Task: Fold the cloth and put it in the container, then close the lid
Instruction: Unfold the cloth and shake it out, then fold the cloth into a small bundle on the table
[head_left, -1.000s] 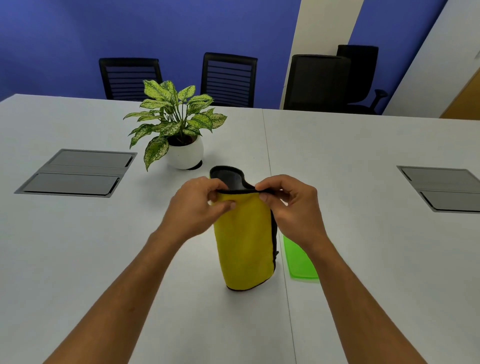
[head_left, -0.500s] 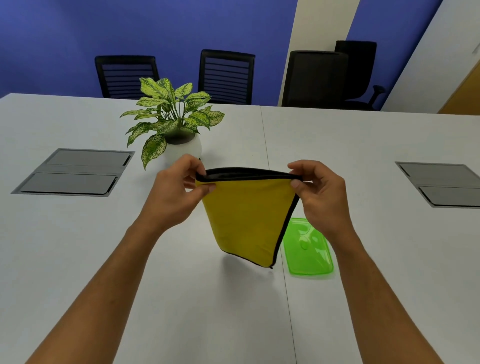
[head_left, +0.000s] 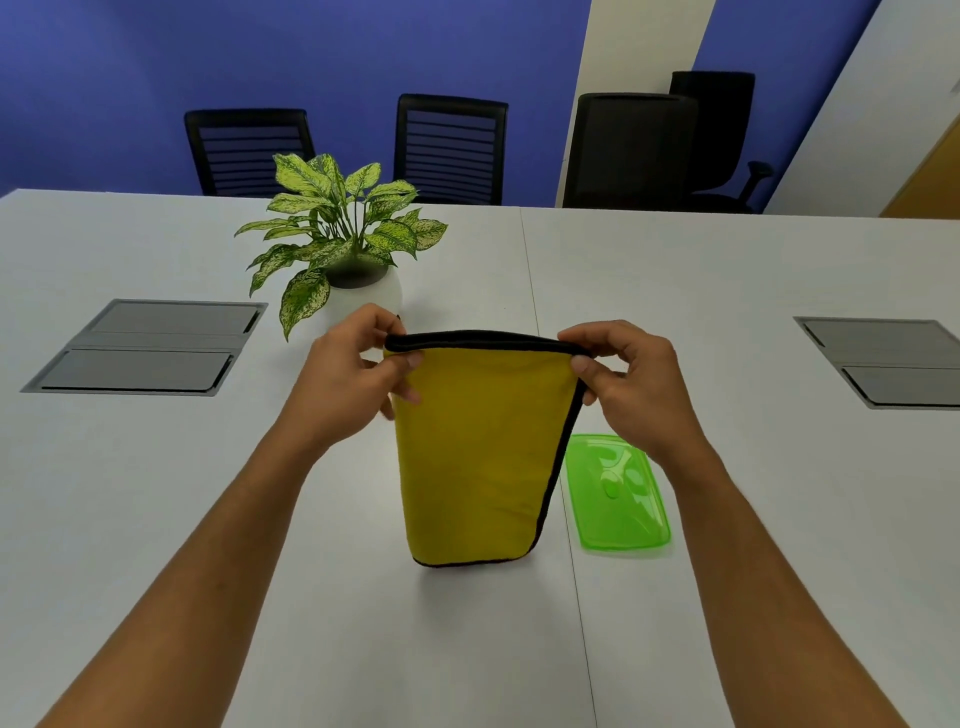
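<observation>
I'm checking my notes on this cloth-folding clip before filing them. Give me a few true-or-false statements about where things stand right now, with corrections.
1. Both hands pinch the top edge of the yellow cloth. True: left hand, right hand.
2. The cloth lies flat on the table. False: it hangs from the hands above the table.
3. The green lid lies on the table right of the cloth. True.
4. The potted plant stands right of the lid. False: it stands far left, behind the left hand.
5. The cloth is edged in black. True.
</observation>
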